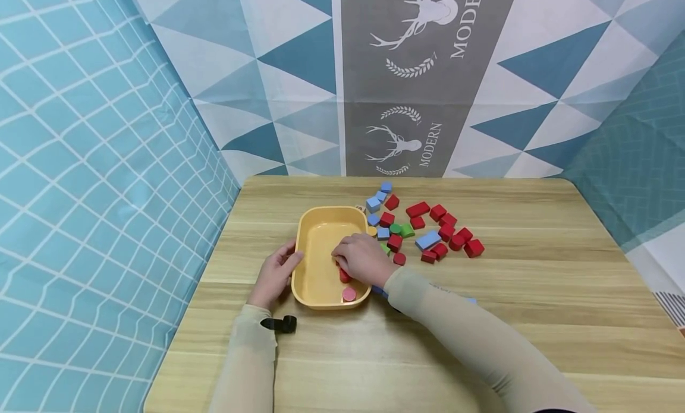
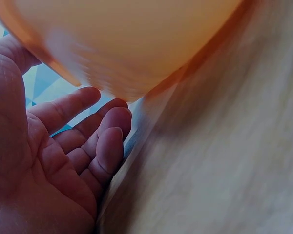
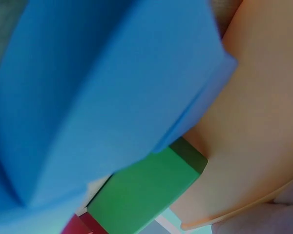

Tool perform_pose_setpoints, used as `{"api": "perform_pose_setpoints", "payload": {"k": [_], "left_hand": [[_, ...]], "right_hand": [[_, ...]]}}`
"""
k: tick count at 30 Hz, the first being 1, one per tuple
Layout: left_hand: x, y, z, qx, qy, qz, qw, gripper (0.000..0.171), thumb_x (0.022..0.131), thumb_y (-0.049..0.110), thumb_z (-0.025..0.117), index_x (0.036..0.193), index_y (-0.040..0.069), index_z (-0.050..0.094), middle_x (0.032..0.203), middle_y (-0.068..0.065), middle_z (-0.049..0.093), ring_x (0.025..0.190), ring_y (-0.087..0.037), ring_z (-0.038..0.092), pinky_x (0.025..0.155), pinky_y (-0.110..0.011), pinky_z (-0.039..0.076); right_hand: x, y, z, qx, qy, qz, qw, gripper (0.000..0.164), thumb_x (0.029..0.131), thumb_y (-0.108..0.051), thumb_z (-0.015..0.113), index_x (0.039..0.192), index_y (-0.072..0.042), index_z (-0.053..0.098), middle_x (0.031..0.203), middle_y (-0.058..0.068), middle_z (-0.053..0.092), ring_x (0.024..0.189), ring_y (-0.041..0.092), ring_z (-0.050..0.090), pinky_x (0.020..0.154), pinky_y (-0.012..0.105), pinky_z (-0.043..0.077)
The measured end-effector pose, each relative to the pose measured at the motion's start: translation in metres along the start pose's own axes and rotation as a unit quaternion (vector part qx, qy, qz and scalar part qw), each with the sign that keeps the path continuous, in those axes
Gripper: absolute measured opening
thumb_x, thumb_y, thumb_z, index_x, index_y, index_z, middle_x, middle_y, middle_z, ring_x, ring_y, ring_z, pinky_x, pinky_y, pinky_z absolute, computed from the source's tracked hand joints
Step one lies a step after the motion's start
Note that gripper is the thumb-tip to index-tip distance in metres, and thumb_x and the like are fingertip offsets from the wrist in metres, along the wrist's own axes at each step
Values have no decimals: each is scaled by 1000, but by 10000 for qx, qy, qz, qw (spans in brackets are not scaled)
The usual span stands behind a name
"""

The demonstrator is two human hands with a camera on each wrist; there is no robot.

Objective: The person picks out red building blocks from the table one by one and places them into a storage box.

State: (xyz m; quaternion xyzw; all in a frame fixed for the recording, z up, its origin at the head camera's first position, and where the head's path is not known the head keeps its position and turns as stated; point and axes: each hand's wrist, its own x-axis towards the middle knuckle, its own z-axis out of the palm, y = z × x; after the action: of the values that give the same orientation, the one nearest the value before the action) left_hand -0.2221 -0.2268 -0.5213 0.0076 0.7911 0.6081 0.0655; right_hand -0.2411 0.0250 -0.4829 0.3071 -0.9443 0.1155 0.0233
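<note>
The yellow tray [image 1: 316,240] sits on the desk [image 1: 535,294], closer to its left edge than its right, well in front of the back edge. It looks light, smooth and stiff, like plastic, so it might slide if bumped; its rim is a good place to hold. The left hand [image 1: 275,277] grips its left side, thumb at the rim and fingers against the outer wall. The right hand [image 1: 365,259] reaches over the tray's right rim, fingers bent down by a red block [image 1: 345,277]; I cannot tell if they pinch anything. The red block and a round pink block [image 1: 349,294] look hard, light and tough, best picked up by the sides. Loose blocks [image 1: 395,242] crowd the tray's right side, toward the back edge, and could get knocked. Plain wood shows from them to the desk's right edge, giving lots of room.
</note>
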Motion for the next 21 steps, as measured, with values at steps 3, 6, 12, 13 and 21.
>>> {"api": "perform_pose_setpoints", "payload": {"k": [3, 6, 12, 13, 21], "left_hand": [[1, -1, 0, -2, -16, 11, 10000, 58, 108, 39, 64, 157, 10, 53, 149, -20, 64, 130, -32, 65, 93, -21, 57], [2, -3, -1, -8, -26, 13, 10000, 59, 108, 39, 64, 158, 10, 53, 149, -21, 64, 129, -33, 65, 93, -22, 57], [3, -5, -1, -37, -53, 36, 10000, 57, 108, 38, 63, 157, 10, 54, 147, -22, 65, 127, -33, 67, 91, -24, 59], [4, -5, -1, -40, -56, 50, 10000, 56, 108, 37, 63, 156, 10, 54, 146, -22, 65, 126, -33, 67, 91, -24, 59], [3, -4, 1, 43, 6, 187, 9998, 54, 108, 33, 65, 155, 8, 56, 145, -22, 67, 127, -31, 66, 92, -17, 55]], "right_hand": [[0, 0, 0, 0, 24, -7, 10000, 22, 105, -31, 68, 119, -24, 83, 118, -4, 80, 112, 19, 71, 104, 38, 55], [-1, 1, 1, 36, 55, -12, 10000, 22, 105, -30, 68, 120, -24, 83, 119, -4, 80, 113, 19, 71, 105, 38, 55], [-2, 1, 2, 95, 56, 0, 9999, 22, 104, -31, 69, 121, -24, 82, 120, -5, 80, 115, 18, 71, 107, 39, 55], [-3, 1, 1, 115, 38, 3, 9999, 23, 105, -32, 69, 121, -24, 82, 121, -5, 79, 116, 19, 71, 108, 39, 54], [-14, 9, -19, 1909, -147, 291, 9811, 27, 106, -24, 67, 129, -14, 77, 127, 3, 76, 115, 22, 69, 105, 42, 57]]}}
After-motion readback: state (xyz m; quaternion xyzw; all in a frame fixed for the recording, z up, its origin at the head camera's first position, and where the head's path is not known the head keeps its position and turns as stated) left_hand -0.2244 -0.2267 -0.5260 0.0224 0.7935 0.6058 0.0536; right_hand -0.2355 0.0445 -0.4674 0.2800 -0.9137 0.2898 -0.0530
